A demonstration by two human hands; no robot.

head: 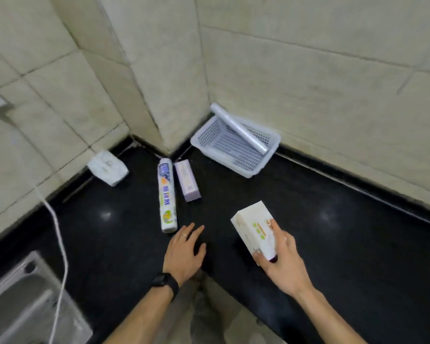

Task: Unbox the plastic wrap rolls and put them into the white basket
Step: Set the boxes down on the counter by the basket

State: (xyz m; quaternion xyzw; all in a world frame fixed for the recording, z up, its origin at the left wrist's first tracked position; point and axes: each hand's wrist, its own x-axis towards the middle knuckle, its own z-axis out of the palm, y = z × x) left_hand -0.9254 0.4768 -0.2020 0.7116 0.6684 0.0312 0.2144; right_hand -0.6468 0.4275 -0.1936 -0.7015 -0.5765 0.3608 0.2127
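Observation:
A white basket (251, 167) stands on the black counter against the tiled wall. One bare plastic wrap roll (238, 129) leans in it, its far end resting over the back rim. My right hand (281, 261) grips a white box (255, 232) with green and orange print, held just above the counter. My left hand (184, 247) lies flat on the counter with fingers spread, holding nothing. Just beyond its fingertips lies a printed wrapped roll (167, 197). A small purple box (187, 180) lies beside that roll.
A white packet (108, 167) sits in the left corner by the wall. A white cord (57, 234) runs down toward a steel sink (23, 301) at the bottom left. The counter's front edge (224, 286) notches inward between my arms.

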